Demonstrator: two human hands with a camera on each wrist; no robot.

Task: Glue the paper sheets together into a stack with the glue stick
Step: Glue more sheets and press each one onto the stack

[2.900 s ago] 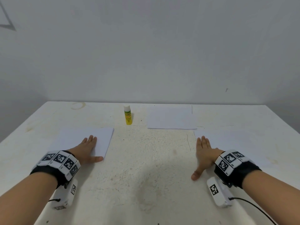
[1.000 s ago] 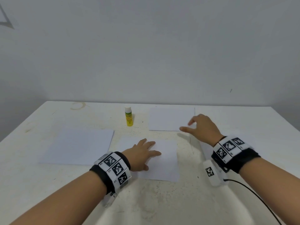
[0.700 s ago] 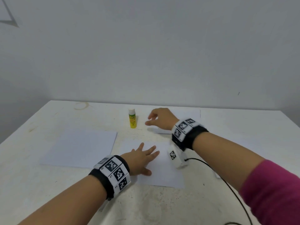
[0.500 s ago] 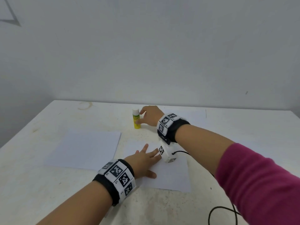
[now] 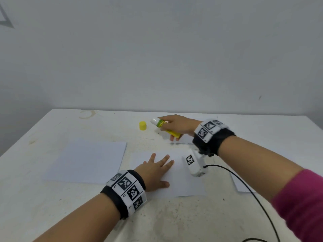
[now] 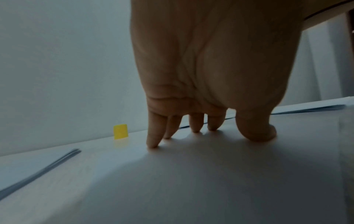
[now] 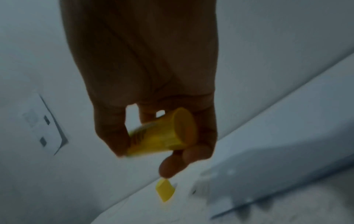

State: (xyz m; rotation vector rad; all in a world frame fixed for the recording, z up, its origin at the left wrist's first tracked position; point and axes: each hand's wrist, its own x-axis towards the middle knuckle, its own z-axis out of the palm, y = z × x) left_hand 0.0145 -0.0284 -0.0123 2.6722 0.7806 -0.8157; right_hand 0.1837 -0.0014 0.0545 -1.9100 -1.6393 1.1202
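My right hand [image 5: 174, 126] grips the yellow glue stick [image 5: 166, 127] at the far middle of the table. The stick is lifted and tilted, its white end pointing up-left. In the right wrist view the fingers [image 7: 107, 136] curl round the glue stick [image 7: 162, 136]. A small yellow cap [image 5: 142, 125] stands alone on the table just left of the stick. My left hand [image 5: 155, 169] lies flat, fingers spread, on the middle paper sheet [image 5: 185, 182]. The left wrist view shows its fingertips [image 6: 153, 144] pressing that sheet, with the cap [image 6: 120, 131] beyond.
Another white sheet [image 5: 87, 159] lies to the left. A further sheet [image 5: 183, 140] lies partly under my right hand, and one more [image 5: 241, 186] sits at the right under my forearm. A black cable [image 5: 244, 186] trails from my right wrist over the white table [image 5: 52, 206].
My right hand reached left across the table, took hold of the glue stick and lifted it tilted. A yellow cap now stands apart. My left hand stays on the middle sheet.
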